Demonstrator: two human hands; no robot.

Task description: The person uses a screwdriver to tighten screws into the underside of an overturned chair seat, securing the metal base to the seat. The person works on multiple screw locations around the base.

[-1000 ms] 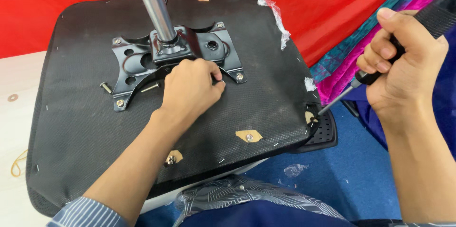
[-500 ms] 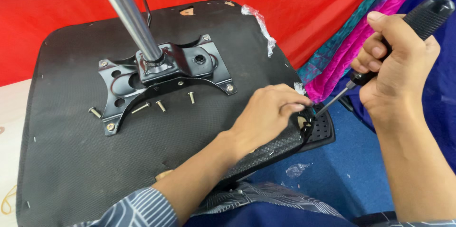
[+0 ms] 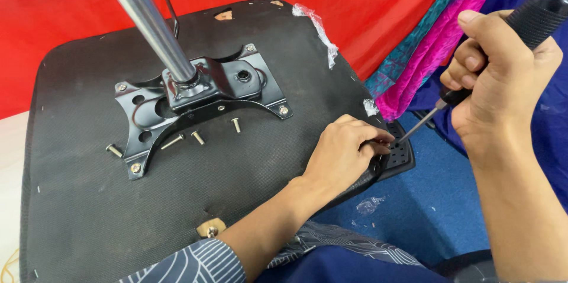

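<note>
Gripping a screwdriver (image 3: 473, 76) by its black handle, the right hand (image 3: 503, 81) is closed tight around it, the thin shaft slanting down to the left. Its tip meets a black perforated bracket (image 3: 397, 156) at the right edge of an upturned chair seat (image 3: 83, 212). The left hand (image 3: 346, 156) rests on that same edge, fingers curled over the bracket just beside the tip; whether they pinch anything I cannot tell. Near the seat's middle sits a black metal mounting plate (image 3: 148, 123) with a shiny steel post (image 3: 148, 22) rising from it. Four loose bolts (image 3: 198, 137) lie just below the plate.
</note>
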